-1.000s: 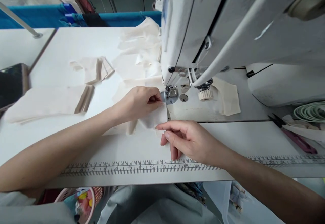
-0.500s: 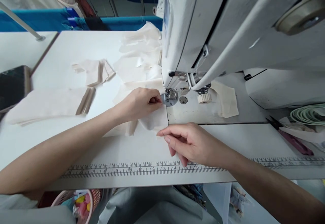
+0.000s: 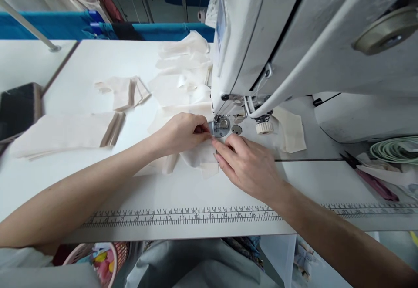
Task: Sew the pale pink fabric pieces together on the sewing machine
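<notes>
A pale cream fabric piece [image 3: 197, 155] lies at the sewing machine's presser foot [image 3: 222, 122], its near edge trailing onto the table. My left hand [image 3: 183, 133] is closed, thumb and forefinger pinching the fabric just left of the foot. Close beside it, my right hand [image 3: 246, 161] has its fingertips together on the fabric's edge, nearly touching the left fingertips. The fabric under both sets of fingertips is mostly hidden. Behind my left hand, more cream pieces [image 3: 183, 72] lie spread against the machine head [image 3: 241, 31].
Stacked cut pieces [image 3: 68, 135] and a smaller stack [image 3: 122, 92] lie at left, near a dark phone-like object [image 3: 19, 109]. A printed ruler [image 3: 196, 216] runs along the front edge. Dark-red-handled snips [image 3: 375, 183] and a pale green coil [image 3: 396, 153] are at right.
My right hand has moved up and away from me, from the fabric's near corner to the edge beside my left fingertips. My left hand stays pinched at nearly the same spot.
</notes>
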